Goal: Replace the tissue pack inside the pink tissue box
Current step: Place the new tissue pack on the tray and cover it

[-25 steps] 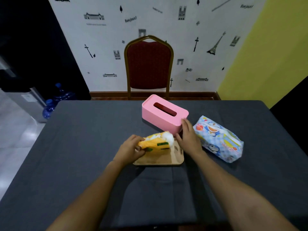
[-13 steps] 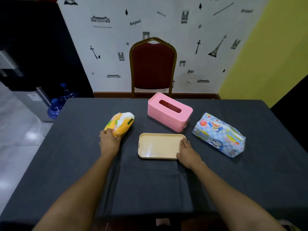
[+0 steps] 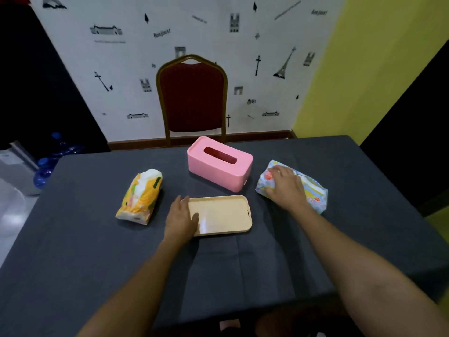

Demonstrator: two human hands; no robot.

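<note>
The pink tissue box cover [image 3: 220, 164] stands on the dark table [image 3: 85, 239], its slot facing up. In front of it lies its beige base tray [image 3: 223, 214], with nothing on it. My left hand [image 3: 181, 218] rests flat on the tray's left end, fingers apart. The yellow-and-white tissue pack [image 3: 139, 197] lies alone to the left of the tray. To the right lies the blue cartoon-print tissue pack [image 3: 313, 190]; my right hand [image 3: 283, 187] is laid over its left end with fingers curled on it.
A red chair with a gold frame [image 3: 192, 98] stands behind the table's far edge. Blue water bottles [image 3: 48, 161] sit on the floor at the left. The table's right edge runs near the blue pack.
My left hand let go of the yellow pack at the left and moved onto the tray. My right hand left the tray's right end and went onto the blue pack.
</note>
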